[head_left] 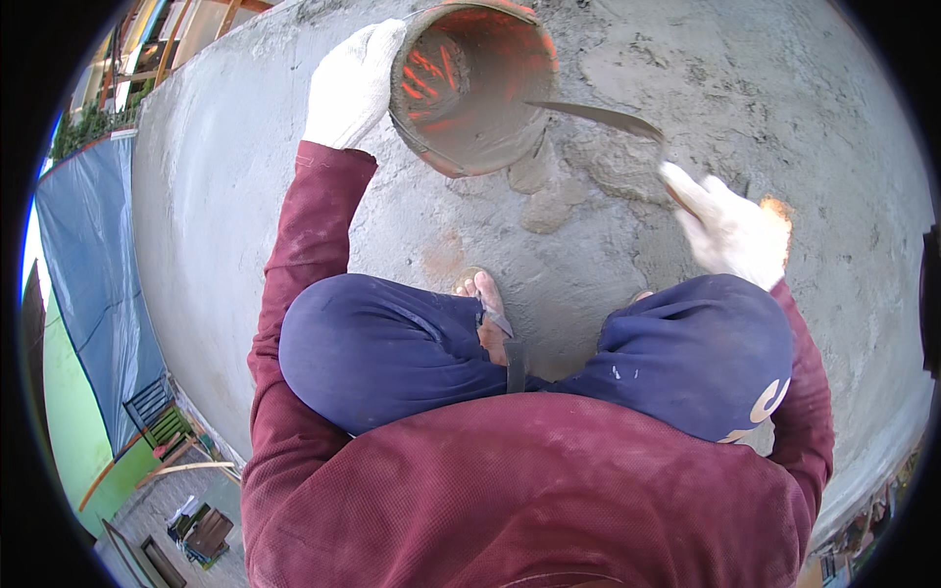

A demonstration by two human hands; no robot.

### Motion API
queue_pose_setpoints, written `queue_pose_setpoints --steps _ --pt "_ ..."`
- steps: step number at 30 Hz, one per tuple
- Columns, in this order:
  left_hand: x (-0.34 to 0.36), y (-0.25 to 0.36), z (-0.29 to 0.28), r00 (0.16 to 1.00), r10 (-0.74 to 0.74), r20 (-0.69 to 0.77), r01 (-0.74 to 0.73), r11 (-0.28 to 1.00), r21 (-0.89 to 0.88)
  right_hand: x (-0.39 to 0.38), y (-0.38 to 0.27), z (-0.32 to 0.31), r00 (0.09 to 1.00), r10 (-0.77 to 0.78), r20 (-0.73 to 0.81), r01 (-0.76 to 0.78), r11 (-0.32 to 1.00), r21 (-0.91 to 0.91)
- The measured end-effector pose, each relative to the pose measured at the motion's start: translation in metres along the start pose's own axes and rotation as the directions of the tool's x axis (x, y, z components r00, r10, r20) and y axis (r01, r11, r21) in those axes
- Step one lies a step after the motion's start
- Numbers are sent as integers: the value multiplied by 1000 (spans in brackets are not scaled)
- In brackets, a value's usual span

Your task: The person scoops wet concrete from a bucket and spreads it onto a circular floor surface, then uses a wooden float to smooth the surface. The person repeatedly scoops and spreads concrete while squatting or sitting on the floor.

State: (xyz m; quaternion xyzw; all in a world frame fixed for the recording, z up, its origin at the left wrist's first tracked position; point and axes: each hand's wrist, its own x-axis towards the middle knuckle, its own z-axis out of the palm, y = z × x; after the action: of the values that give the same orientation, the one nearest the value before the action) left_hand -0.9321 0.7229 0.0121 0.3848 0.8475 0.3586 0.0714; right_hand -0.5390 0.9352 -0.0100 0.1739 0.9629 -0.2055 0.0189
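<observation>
My left hand [355, 83], in a white glove, grips the rim of an orange bucket [475, 88] at its left side. The bucket is tipped with its mouth toward me, and grey cement mortar coats its inside. My right hand [730, 223], also gloved in white, is closed around the handle of a trowel [608, 118]. The blade points left, its tip at the bucket's right rim. Below and right of the bucket lie wet lumps of mortar [545, 208] on the grey cement surface.
I squat on a cement slab [206, 196] with a raised edge at the left. Rougher mortar [676, 78] spreads to the far right. Beyond the left edge hangs a blue tarp [98, 284], with a lower ground level holding timber and objects [201, 529]. My sandalled foot [487, 299] is near the bucket.
</observation>
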Motion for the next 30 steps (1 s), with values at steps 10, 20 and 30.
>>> queue_pose_setpoints --steps 10,20,30 --pt "4 50 2 996 94 2 -94 995 -34 111 -54 46 987 -161 23 162 977 -135" --pt "1 38 -11 971 225 -77 -229 972 -46 101 -49 27 966 -202 -159 167 964 -208" --pt "-6 82 -9 926 377 -9 -376 924 64 119 -32 -11 999 -27 28 23 990 139"
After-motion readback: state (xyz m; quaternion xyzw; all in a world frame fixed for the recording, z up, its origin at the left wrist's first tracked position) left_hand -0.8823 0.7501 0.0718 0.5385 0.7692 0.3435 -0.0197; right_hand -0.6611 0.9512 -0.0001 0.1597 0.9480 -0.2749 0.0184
